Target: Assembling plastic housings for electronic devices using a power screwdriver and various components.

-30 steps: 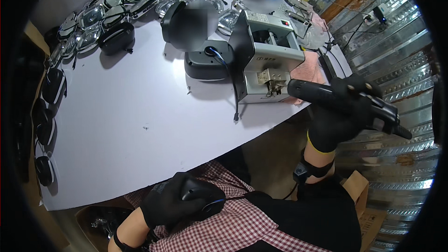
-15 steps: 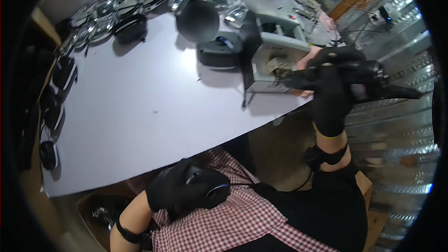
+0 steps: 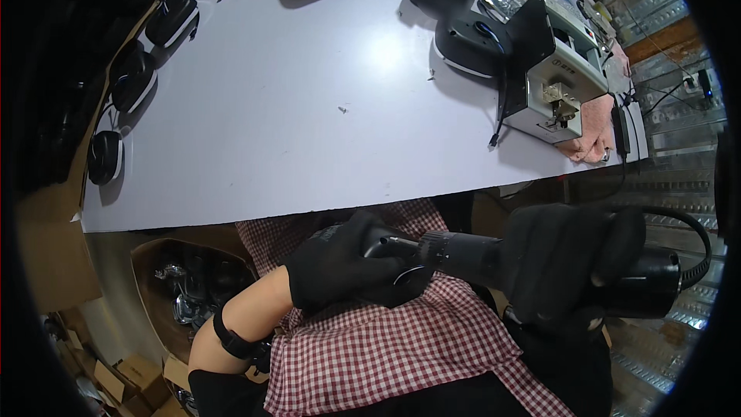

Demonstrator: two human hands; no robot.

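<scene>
In my lap, my left hand [image 3: 332, 262], black-gloved, is closed round a black plastic housing [image 3: 409, 284] with a glossy rounded edge. My right hand [image 3: 567, 262], in a black glove too, is wrapped round a black electric screwdriver [image 3: 467, 255] that lies almost level and points left. Its front end meets the housing beside my left fingers; whether a screw sits there is hidden. On the table, a light-grey screw feeder [image 3: 563, 81] stands beyond my right hand. A similar black housing [image 3: 471, 42] with a wire lies against its left side.
The white table [image 3: 293, 131] ends just beyond my lap, with a small screw [image 3: 343, 110] lying on it. More black housings [image 3: 171, 19] line its left edge. A cardboard box [image 3: 147, 270] of bagged parts stands below left. A pink cloth [image 3: 594, 131] lies by the feeder.
My right hand has brought the screwdriver from the screw feeder down to the housing in my left hand. The view has tilted down and turned.
</scene>
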